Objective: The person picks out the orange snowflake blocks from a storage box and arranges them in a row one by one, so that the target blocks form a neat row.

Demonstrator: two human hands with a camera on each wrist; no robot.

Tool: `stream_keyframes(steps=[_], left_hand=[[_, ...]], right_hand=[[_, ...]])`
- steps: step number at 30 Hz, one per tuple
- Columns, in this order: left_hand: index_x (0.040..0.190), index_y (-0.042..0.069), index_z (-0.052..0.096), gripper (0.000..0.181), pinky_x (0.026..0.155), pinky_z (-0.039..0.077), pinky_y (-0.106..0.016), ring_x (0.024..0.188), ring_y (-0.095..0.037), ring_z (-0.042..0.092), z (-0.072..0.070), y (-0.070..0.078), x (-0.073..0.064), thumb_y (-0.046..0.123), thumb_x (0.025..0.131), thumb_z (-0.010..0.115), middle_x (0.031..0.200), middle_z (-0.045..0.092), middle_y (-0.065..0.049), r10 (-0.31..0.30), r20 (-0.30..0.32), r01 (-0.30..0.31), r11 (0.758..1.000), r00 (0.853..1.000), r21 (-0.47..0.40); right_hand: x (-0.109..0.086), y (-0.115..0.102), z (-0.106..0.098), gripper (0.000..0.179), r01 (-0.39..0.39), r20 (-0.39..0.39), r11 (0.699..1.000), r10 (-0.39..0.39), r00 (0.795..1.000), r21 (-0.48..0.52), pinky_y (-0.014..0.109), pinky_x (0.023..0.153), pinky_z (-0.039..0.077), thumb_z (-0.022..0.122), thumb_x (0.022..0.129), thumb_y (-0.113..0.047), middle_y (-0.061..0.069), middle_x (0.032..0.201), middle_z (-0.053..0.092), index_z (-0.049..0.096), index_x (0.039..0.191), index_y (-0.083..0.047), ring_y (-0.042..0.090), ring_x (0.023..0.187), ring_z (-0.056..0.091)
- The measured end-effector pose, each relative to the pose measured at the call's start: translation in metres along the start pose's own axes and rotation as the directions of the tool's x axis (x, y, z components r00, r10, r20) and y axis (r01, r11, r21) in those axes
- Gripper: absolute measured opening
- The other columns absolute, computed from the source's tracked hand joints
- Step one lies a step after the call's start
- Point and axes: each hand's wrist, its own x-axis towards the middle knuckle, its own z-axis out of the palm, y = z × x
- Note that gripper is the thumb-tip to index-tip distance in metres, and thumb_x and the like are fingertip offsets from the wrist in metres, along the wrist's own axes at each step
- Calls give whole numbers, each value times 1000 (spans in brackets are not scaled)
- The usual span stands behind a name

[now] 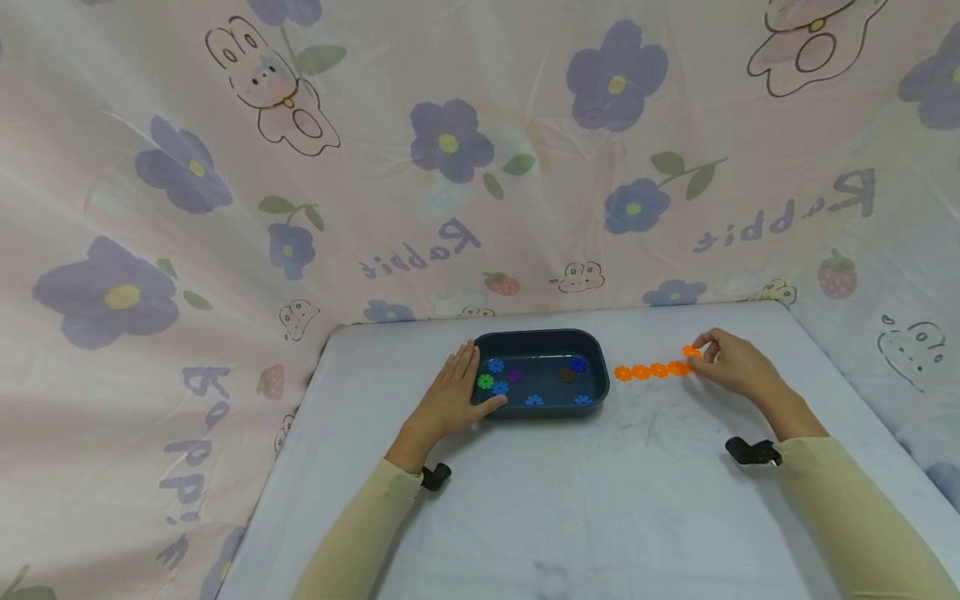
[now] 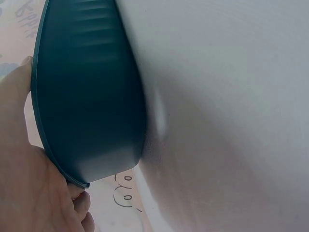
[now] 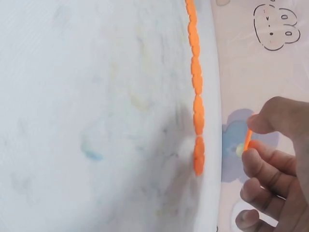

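Observation:
My right hand (image 1: 737,365) pinches an orange flower-shaped disc (image 3: 248,139) between thumb and fingertips, raised just off the table. Below it, a row of several orange discs (image 1: 641,372) lies flat on the table, edge to edge or nearly so; the right wrist view shows the row (image 3: 198,116) from the side. My left hand (image 1: 452,395) rests on the left end of a dark blue-green tray (image 1: 547,410), fingers straight along that side and thumb over the front rim. Inside the tray lie loose flower-shaped discs: blue (image 1: 577,365), green (image 1: 486,382), purple (image 1: 515,377) and brown (image 1: 568,376).
A white cloth covers the table (image 1: 585,508). Behind and on both sides hangs a curtain (image 1: 525,217) printed with flowers and rabbits. Black camera mounts (image 1: 750,452) sit at the wrists.

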Motion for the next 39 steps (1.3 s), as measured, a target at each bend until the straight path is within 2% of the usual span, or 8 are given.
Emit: stream_keyframes(steps=[4, 10, 20, 28, 39], left_hand=[[172, 4, 2, 115, 136, 1, -43, 167, -25, -4, -1, 0, 0, 84, 99, 42, 181, -6, -10, -4, 10, 4, 1000, 1000, 0], [172, 2, 5, 115, 136, 6, -46, 167, -29, 1, 0, 0, 0, 82, 100, 45, 181, -1, -13, 5, -7, -5, 1000, 1000, -9], [172, 5, 1, 116, 136, 3, -43, 168, -27, -1, 1, 0, 1, 85, 99, 42, 181, -5, -10, -12, 12, 12, 1000, 1000, 3], [172, 4, 1, 116, 136, 3, -43, 167, -26, -2, 1, 0, 0, 84, 99, 42, 181, -5, -11, -11, 11, 11, 1000, 1000, -2], [172, 2, 2, 117, 136, 9, -49, 167, -30, 2, 0, -1, 0, 85, 99, 40, 181, -6, -12, 2, 3, -2, 1000, 1000, 2]], right_hand=[[-1, 9, 0, 44, -22, 2, 1000, 22, 1000, 7, 33, 61, 44, 73, 100, -30, 14, 97, 63, 59, 125, 4, 23, 75, 54], [-3, 18, -2, 45, -49, 8, 999, 49, 999, 5, 33, 64, 45, 73, 100, -31, 15, 99, 64, 60, 124, 5, 25, 78, 55], [-3, 35, -1, 46, -89, 9, 996, 89, 996, 15, 34, 67, 47, 73, 99, -28, 22, 102, 63, 58, 122, 9, 32, 85, 58], [-4, 38, 0, 46, -153, 25, 988, 152, 988, 36, 37, 70, 48, 73, 98, -24, 22, 98, 61, 56, 121, 12, 33, 87, 57], [-3, 39, 1, 43, -173, 39, 984, 171, 984, 45, 38, 70, 49, 71, 99, -19, 23, 98, 61, 54, 122, 13, 34, 87, 57]])
